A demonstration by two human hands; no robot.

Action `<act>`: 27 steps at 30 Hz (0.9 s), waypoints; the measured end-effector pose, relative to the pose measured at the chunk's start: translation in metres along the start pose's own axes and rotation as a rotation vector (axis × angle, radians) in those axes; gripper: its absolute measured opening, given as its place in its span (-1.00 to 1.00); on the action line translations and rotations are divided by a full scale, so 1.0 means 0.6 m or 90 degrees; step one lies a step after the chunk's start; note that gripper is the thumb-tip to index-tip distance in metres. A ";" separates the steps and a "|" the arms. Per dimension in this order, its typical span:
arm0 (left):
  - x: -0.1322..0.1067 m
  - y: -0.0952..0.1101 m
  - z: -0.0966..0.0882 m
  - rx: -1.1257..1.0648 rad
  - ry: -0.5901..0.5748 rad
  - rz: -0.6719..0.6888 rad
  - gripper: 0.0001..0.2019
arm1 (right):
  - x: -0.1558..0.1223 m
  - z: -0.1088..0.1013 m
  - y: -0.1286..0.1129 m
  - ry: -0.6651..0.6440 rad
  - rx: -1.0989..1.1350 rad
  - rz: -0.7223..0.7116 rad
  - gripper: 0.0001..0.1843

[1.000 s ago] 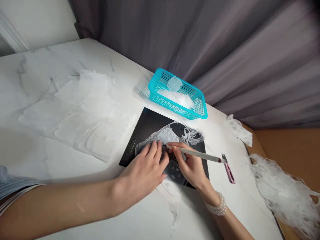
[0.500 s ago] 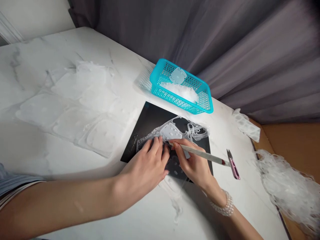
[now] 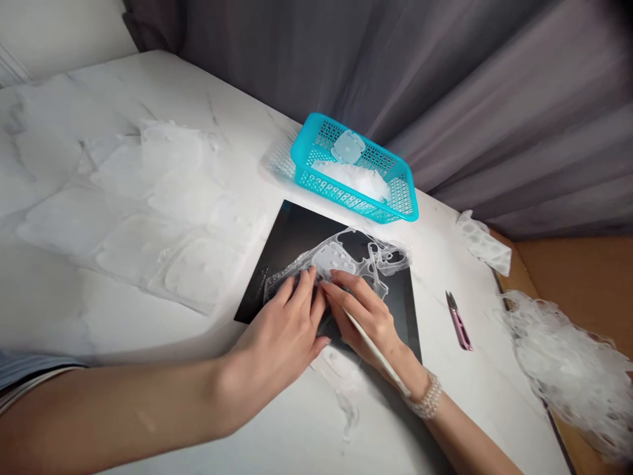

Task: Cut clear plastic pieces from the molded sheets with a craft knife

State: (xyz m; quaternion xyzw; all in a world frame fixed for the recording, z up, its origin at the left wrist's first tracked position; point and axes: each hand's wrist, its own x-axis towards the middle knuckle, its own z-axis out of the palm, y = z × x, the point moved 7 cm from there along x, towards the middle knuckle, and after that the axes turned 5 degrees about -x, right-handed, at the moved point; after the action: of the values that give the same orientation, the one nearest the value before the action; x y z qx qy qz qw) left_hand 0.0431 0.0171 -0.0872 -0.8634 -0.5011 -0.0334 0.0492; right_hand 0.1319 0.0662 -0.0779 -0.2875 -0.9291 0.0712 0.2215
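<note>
My left hand lies on a clear plastic sheet with its fingers apart, their tips pressing down on it. The sheet, with cut-out outlines, rests on a black mat. A frosted, rounded plastic piece sits in it just beyond my fingertips. My right hand is closed around a slim white pen-like stick, which slants back toward my wrist. Its fingertips meet the sheet beside my left index finger; the tip of the stick is hidden under them.
A turquoise basket holds white plastic pieces. Stacked translucent sheets lie at the left. Pink-handled thread snips lie at the right, near a pale plastic strip and a heap of clear scraps by a cardboard box.
My right hand has turned, so the stick swings from pointing out to the right to lying back along my wrist. Its fingertips have come closer to my left hand, which stays on the sheet.
</note>
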 end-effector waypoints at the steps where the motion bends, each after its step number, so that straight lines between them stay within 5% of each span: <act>1: -0.001 0.000 0.003 0.003 0.002 -0.006 -0.32 | 0.000 0.000 0.002 -0.005 -0.006 -0.002 -0.59; 7: -0.001 -0.001 0.018 -0.008 0.001 -0.042 -0.27 | 0.009 0.015 -0.005 -0.096 -0.019 -0.043 -0.54; 11: 0.001 -0.004 0.017 -0.026 -0.002 -0.047 -0.27 | 0.027 0.007 0.000 -0.065 0.062 -0.004 -0.61; 14: 0.002 -0.004 0.016 -0.039 0.008 -0.039 -0.24 | 0.014 -0.039 0.083 0.050 0.215 0.210 -0.72; 17: 0.003 -0.002 0.019 -0.040 0.010 -0.033 -0.22 | -0.055 -0.122 0.211 0.280 0.329 0.454 -0.85; 21: 0.009 0.000 0.018 -0.050 -0.006 -0.030 -0.27 | -0.123 -0.185 0.308 0.358 0.396 0.539 -0.92; 24: 0.022 -0.017 -0.004 -0.133 0.000 -0.036 -0.41 | -0.121 -0.178 0.292 0.344 0.456 0.558 -0.89; 27: 0.043 -0.056 -0.029 -0.409 -0.003 -0.077 -0.59 | -0.087 -0.164 0.211 0.356 0.511 0.543 -0.88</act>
State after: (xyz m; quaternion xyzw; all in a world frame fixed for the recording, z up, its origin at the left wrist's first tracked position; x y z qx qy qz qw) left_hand 0.0266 0.0542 -0.0654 -0.8035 -0.5155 -0.1903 -0.2291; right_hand 0.2785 0.1416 -0.0422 -0.5337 -0.5416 0.4173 0.4976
